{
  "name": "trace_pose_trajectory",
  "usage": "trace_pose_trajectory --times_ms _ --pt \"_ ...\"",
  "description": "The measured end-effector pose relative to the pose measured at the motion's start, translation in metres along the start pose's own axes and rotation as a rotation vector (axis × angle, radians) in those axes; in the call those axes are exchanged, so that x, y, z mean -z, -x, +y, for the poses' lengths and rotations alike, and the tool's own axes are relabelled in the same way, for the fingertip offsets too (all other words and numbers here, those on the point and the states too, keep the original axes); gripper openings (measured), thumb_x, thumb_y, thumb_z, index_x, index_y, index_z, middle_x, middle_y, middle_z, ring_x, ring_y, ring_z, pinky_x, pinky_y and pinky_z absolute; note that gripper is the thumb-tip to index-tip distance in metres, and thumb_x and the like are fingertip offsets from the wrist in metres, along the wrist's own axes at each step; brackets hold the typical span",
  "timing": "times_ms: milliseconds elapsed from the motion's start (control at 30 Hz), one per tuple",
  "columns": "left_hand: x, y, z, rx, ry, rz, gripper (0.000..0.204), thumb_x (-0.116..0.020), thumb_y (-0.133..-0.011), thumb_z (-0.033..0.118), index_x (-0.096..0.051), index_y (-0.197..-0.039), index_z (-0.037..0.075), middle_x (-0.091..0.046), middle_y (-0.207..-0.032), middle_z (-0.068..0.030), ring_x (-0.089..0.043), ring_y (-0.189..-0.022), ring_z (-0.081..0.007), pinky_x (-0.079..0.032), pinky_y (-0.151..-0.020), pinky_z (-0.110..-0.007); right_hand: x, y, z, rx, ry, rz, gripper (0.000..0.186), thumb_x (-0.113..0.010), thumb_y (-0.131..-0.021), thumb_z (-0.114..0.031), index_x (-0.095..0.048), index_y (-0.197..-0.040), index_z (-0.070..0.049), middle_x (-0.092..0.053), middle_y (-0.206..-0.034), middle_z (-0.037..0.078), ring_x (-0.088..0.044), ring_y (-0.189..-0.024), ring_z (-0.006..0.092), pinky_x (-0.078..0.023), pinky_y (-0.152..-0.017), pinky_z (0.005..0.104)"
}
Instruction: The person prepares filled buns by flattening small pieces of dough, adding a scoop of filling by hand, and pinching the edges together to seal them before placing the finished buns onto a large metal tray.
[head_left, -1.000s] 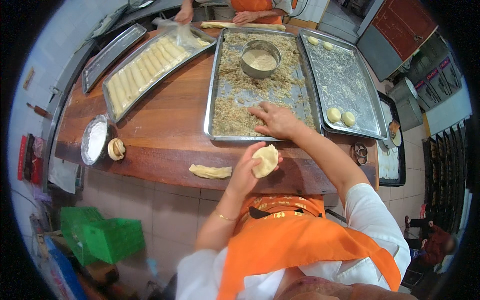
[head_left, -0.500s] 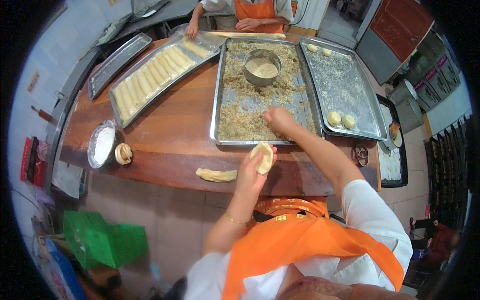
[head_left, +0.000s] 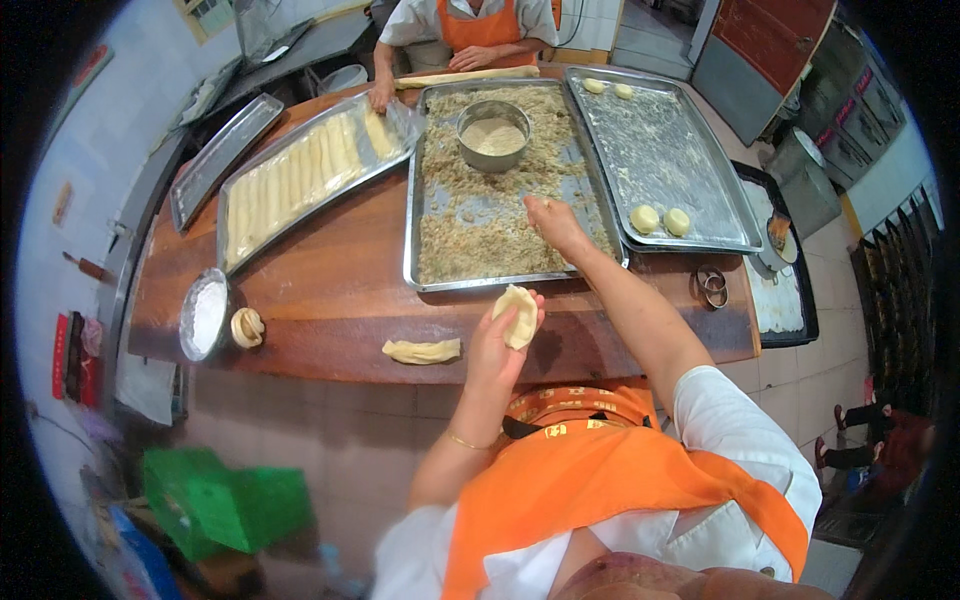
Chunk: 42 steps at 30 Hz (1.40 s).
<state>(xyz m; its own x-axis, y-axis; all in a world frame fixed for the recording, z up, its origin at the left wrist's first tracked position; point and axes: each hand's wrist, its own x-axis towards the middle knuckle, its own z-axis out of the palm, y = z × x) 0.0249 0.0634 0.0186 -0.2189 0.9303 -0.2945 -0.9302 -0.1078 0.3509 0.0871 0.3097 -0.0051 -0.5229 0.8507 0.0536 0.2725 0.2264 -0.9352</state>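
Note:
My left hand (head_left: 492,345) holds a pale, cupped dough piece (head_left: 518,312) below the middle tray's front rim. My right hand (head_left: 555,225) is over that metal tray (head_left: 414,240) of loose, crumbly filling (head_left: 500,250), fingers pinched; what they hold is too small to make out. A round metal container (head_left: 492,155) of tan powder stands in the tray. A twisted dough strip (head_left: 420,351) lies on the wooden table (head_left: 300,320) to the left of my left hand.
A co-worker's hand (head_left: 382,92) touches a plastic-covered tray of dough rolls (head_left: 280,180). An empty tray (head_left: 225,150), flour bowl (head_left: 208,315), floured tray with dough balls (head_left: 660,150) and metal rings (head_left: 710,287) surround them. Green crates (head_left: 200,490) sit on the floor.
My right hand has gone from spread fingers to a pinch and moved slightly up. The dough in my left hand has tilted. The co-worker's hand has lowered onto the covered tray.

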Motion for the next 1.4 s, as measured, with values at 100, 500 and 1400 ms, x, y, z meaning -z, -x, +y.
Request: trace_pose_trajectory --times_ms 100,500,1400 --pt "0.0 0.003 -0.001 0.015 0.008 -0.003 0.035 -0.052 -0.096 -0.002 -0.05 -0.13 -0.008 -0.06 -0.127 -0.0229 -0.061 -0.118 -0.0354 -0.055 -0.1 -0.044 0.013 0.0 -0.012 -0.36 -0.377 -0.169 0.042 -0.059 -0.096 -0.047 -0.066 -0.086 -0.007 -0.063 -0.071 0.004 -0.056 -0.064 0.0169 -0.046 -0.065 0.0336" --pt "0.003 0.006 -0.004 0.021 -0.043 -0.007 0.035 -0.053 -0.096 -0.001 -0.05 -0.13 -0.007 -0.06 -0.127 -0.0221 -0.062 -0.117 -0.0341 -0.057 -0.097 -0.042 0.02 0.023 -0.04 0.083 0.636 -0.058 0.052 -0.061 -0.091 -0.055 -0.07 -0.089 -0.004 -0.069 -0.088 0.022 -0.067 -0.087 0.041 -0.051 -0.078 0.0487" --pt "-0.004 -0.011 -0.008 0.038 -0.083 0.082 0.034 -0.047 -0.098 0.002 -0.049 -0.13 -0.007 -0.06 -0.126 -0.0221 -0.061 -0.116 -0.0333 -0.054 -0.098 -0.041 0.036 0.015 -0.038 -0.323 -1.166 0.001 0.047 -0.044 -0.103 -0.053 -0.057 -0.092 -0.01 -0.054 -0.077 0.001 -0.045 -0.059 0.0116 -0.036 -0.05 0.0253"
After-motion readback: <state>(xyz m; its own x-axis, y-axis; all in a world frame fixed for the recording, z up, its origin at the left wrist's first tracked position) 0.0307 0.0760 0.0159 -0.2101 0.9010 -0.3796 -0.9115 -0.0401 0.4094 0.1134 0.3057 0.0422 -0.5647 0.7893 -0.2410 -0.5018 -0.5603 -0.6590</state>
